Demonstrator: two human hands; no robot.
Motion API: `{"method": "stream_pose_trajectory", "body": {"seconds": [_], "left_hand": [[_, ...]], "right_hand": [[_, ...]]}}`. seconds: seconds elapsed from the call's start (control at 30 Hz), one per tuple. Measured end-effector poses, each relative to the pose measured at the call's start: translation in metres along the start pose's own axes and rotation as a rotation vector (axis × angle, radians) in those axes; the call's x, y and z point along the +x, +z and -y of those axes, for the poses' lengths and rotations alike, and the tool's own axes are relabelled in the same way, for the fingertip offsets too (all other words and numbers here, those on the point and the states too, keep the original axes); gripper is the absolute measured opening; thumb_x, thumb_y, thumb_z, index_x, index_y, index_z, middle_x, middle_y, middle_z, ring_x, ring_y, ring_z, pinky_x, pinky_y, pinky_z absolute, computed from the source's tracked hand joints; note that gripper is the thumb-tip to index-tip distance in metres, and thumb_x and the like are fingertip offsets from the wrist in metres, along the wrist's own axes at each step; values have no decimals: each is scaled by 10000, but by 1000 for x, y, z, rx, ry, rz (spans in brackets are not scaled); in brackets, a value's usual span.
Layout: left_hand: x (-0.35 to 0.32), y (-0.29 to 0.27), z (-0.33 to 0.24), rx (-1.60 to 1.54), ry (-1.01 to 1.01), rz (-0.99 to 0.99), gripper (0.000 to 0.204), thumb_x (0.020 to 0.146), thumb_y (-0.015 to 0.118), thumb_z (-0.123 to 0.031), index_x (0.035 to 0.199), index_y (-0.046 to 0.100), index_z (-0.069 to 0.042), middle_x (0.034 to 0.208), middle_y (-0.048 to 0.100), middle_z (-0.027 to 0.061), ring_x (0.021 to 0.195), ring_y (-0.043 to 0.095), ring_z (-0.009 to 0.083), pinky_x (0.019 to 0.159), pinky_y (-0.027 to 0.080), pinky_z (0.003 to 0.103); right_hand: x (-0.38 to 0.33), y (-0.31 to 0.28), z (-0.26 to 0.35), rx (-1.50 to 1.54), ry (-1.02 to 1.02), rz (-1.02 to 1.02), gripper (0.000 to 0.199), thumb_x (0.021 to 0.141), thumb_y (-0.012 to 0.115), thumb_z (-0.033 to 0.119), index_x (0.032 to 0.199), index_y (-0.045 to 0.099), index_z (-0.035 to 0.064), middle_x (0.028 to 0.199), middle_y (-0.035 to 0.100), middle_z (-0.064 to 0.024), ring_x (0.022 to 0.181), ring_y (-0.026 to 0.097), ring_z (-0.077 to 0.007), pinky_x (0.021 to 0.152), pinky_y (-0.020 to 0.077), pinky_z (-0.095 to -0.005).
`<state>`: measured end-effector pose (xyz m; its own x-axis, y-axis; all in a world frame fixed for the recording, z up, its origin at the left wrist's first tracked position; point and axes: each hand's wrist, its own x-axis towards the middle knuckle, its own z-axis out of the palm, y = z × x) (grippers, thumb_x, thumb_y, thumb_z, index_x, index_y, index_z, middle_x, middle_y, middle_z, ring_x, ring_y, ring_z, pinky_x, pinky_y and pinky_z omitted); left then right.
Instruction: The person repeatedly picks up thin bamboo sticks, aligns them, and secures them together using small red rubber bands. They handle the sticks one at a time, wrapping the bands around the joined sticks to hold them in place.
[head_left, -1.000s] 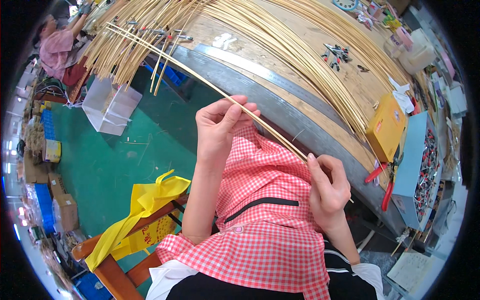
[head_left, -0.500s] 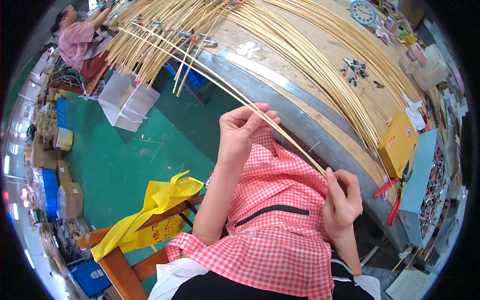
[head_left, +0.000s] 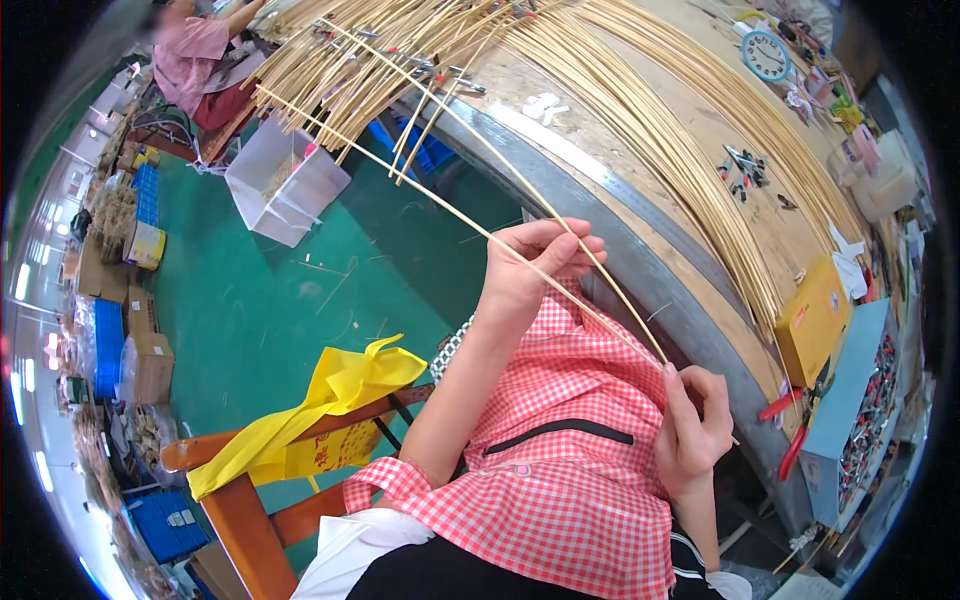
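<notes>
Two long thin canes (head_left: 430, 193) run from my lap up to the far left, spread apart in a narrow V. At their near ends, the thumb and bent fingers of my right hand (head_left: 695, 425) pinch both together. Farther along, my left hand (head_left: 540, 265) is closed around the canes, with one passing by the thumb and the other by the fingertips. Beneath my hands lies a red-and-white checked apron (head_left: 560, 480). Beyond the canes, a workbench (head_left: 690, 325) carries a bundle of similar long canes (head_left: 640, 130) and a loose pile of them (head_left: 330, 90).
A yellow box (head_left: 812, 320), red-handled pliers (head_left: 795, 430) and a blue box of small clips (head_left: 835, 440) stand at the right. A blue clock (head_left: 765, 57) is farther back. To the left are a wooden chair (head_left: 240, 520) with yellow cloth, a white bin (head_left: 270, 200) and a seated person (head_left: 195, 60).
The two canes, close together before, now spread apart beyond my right hand. My view has shifted slightly, so the bench and floor things sit further right in the picture.
</notes>
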<state>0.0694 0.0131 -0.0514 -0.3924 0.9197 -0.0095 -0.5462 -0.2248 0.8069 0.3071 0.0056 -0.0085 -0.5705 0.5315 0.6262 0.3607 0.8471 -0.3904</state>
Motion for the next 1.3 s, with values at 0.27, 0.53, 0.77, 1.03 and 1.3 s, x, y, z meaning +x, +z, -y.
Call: {"method": "stream_pose_trajectory", "body": {"seconds": [0.27, 0.53, 0.77, 1.03, 1.3], "left_hand": [[-2, -1, -10, 15, 68, 19, 188, 883, 593, -45, 1033, 606, 68, 883, 674, 186, 800, 686, 275, 751, 582, 392], [1, -12, -24, -93, 168, -36, 182, 890, 585, -76, 1018, 616, 49, 836, 682, 142, 729, 685, 215, 648, 581, 302], [1, -37, -48, -195, 342, -25, 211, 924, 536, -109, 1068, 576, 40, 937, 646, 149, 680, 594, 137, 577, 518, 217], [-5, -64, -67, -385, 425, 49, 227, 960, 459, -101, 1139, 516, 25, 1088, 579, 177, 762, 582, 126, 635, 556, 223], [-7, -70, -71, -373, 438, -3, 226, 956, 467, -94, 1131, 516, 41, 1149, 547, 168, 817, 619, 170, 748, 590, 263]], "right_hand": [[0, -1, -7, 13, 3, 67, 463, 544, 614, -103, 1000, 657, -35, 831, 574, -139, 675, 569, -249, 561, 460, -311], [-5, -42, -31, 110, 348, 89, 222, 694, 637, -105, 888, 657, 1, 818, 588, -112, 700, 573, -201, 599, 436, -268], [-27, -97, -58, 122, 516, -1, 135, 756, 637, -61, 880, 653, -8, 808, 557, -60, 674, 495, -110, 548, 335, -208], [-31, -110, -58, 57, 481, 104, 101, 740, 658, -54, 835, 647, -22, 747, 528, -61, 665, 478, -137, 549, 316, -232], [-30, -111, -57, 48, 466, 144, 118, 726, 660, -60, 834, 641, -15, 740, 522, -75, 690, 508, -177, 615, 366, -257]]}}
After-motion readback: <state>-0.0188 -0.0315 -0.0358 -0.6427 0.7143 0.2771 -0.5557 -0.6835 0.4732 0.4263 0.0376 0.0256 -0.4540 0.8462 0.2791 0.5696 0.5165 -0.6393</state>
